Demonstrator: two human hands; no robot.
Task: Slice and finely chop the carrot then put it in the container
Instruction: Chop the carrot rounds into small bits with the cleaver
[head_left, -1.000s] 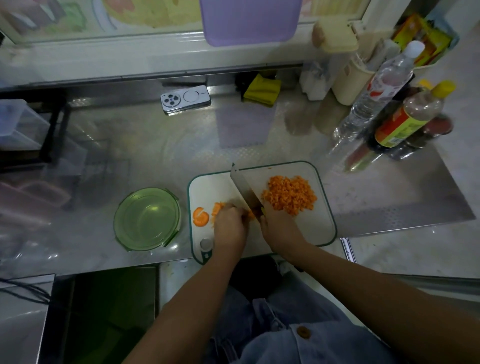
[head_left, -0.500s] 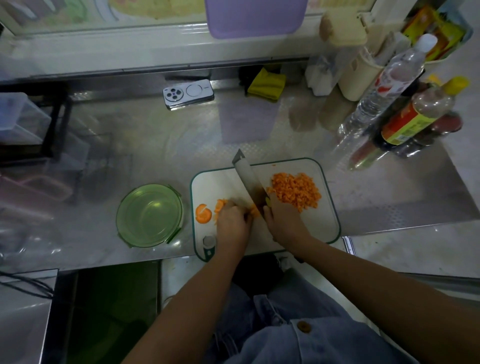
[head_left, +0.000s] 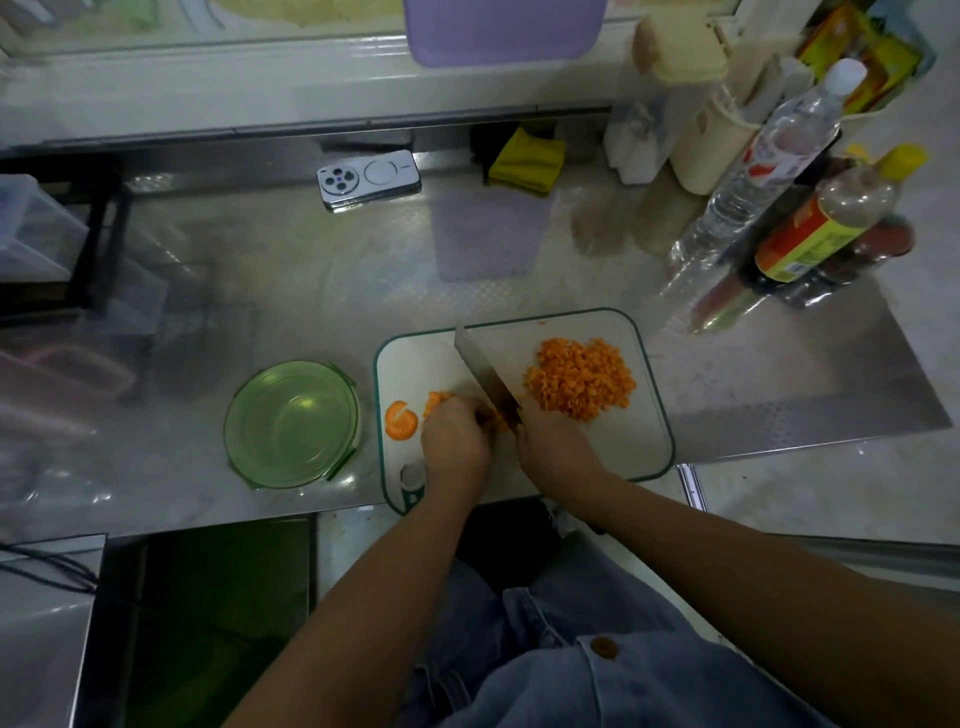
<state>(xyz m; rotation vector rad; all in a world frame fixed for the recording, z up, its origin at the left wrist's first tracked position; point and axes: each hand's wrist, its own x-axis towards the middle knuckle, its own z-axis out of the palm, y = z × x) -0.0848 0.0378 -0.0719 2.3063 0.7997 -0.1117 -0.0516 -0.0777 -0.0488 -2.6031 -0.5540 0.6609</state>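
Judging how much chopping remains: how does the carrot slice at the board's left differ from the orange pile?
The carrot slice is one flat round piece; the chopped carrot pile is many tiny heaped bits. The slice lies left of the left hand; the pile, right of the knife. The pile covers more area than the slice. Both are orange, on the white cutting board.

Right hand grips knife on cutting board; left hand holds carrot pieces beside chopped pile; green container left.
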